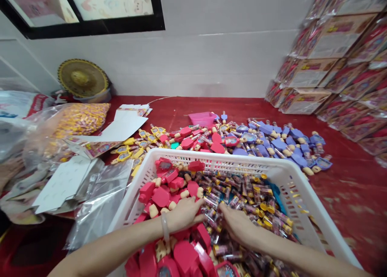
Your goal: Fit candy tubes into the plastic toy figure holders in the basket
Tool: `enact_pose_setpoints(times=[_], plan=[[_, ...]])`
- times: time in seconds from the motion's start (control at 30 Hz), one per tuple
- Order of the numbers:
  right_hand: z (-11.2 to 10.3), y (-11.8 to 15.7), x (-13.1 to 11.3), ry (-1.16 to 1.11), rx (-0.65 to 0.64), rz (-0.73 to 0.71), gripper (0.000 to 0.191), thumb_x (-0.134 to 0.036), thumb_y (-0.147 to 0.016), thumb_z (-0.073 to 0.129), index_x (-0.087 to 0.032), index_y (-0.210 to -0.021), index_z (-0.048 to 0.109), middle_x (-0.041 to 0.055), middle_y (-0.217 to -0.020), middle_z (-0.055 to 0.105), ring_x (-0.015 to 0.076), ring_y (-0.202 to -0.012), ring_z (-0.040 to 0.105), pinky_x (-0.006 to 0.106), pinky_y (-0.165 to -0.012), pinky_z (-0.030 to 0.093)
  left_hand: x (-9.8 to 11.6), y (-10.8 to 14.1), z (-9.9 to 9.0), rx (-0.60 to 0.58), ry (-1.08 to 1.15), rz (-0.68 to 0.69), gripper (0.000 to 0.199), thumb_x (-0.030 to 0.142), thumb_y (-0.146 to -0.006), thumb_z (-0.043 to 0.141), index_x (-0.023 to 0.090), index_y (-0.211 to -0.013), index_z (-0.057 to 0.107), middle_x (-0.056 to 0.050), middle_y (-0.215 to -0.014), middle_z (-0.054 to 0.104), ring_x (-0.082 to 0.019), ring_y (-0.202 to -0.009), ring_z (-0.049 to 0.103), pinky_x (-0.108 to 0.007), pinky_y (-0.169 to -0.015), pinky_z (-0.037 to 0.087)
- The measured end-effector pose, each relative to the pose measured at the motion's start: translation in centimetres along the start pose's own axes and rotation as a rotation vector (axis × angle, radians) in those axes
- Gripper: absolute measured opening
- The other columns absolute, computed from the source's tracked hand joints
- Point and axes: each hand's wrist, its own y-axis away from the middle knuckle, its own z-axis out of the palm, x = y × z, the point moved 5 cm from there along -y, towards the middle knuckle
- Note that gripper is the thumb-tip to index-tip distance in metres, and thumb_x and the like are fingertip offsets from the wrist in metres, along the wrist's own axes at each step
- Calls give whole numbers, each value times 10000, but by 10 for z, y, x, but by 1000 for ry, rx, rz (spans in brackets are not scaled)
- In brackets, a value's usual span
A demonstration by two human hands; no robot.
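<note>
Both of my hands are inside a white plastic basket [229, 161], near its middle. My left hand [186, 214], with a pale bangle at the wrist, lies over the red toy pieces, its fingers apart and reaching toward small tubes. My right hand [238, 226] dips into the tubes, fingers stretched out, some tips hidden. Red plastic toys [161, 197] with beige bear-shaped ends fill the basket's left side and front. Small clear tubes with yellow caps [248, 186] and dark contents fill the right side. I see nothing plainly held in either hand.
Behind the basket lie purple toys [266, 128], red toys [187, 142] and yellow toys [152, 134], beside a pink tray [202, 118]. At left are white cards [65, 182], clear bags [99, 200] and a sack of yellow pieces [81, 118]. Packaged sets [314, 71] stand stacked at right.
</note>
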Motion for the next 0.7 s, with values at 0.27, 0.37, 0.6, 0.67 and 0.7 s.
enact_pose_setpoints(times=[0.27, 0.37, 0.6, 0.67, 0.7], plan=[[-80, 3, -4, -638, 257, 18, 149, -332, -872, 532, -212, -926, 462, 31, -875, 621, 165, -743, 594, 292, -678, 476, 8, 7, -52, 303, 619, 37, 614, 314, -888, 565, 259, -1392, 219, -92, -1296, 448, -205, -1148, 484, -365, -983, 403], [-87, 2, 2, -1050, 304, 104, 372, -444, -798, 632, -236, -762, 326, 28, -940, 594, 191, -809, 631, 314, -672, 508, 2, 4, -50, 258, 1065, -32, 756, 323, -808, 668, 264, -1375, 171, -35, -1061, 503, -150, -866, 546, -295, -741, 479], [-65, 9, -20, -1116, -117, 71, 404, -337, -757, 611, -244, -1084, 394, -26, -817, 596, 192, -750, 635, 339, -693, 495, 7, 6, -38, 152, 1272, -128, 505, 374, -695, 769, 205, -944, 365, 77, -727, 470, -64, -615, 437, -190, -564, 356], [-66, 15, -24, -896, -154, 19, 469, -267, -771, 571, -250, -1210, 408, -13, -874, 598, 176, -791, 599, 306, -701, 471, 10, 8, -38, 57, 1239, -155, 488, 400, -672, 782, 193, -846, 376, 82, -651, 470, -59, -562, 409, -186, -520, 310], [-68, 16, -24, -802, -161, 3, 472, -232, -778, 546, -253, -1232, 420, -10, -890, 597, 169, -796, 583, 292, -697, 459, 10, 9, -39, 38, 1236, -163, 485, 409, -665, 784, 190, -816, 379, 77, -635, 482, -60, -550, 410, -186, -511, 298]])
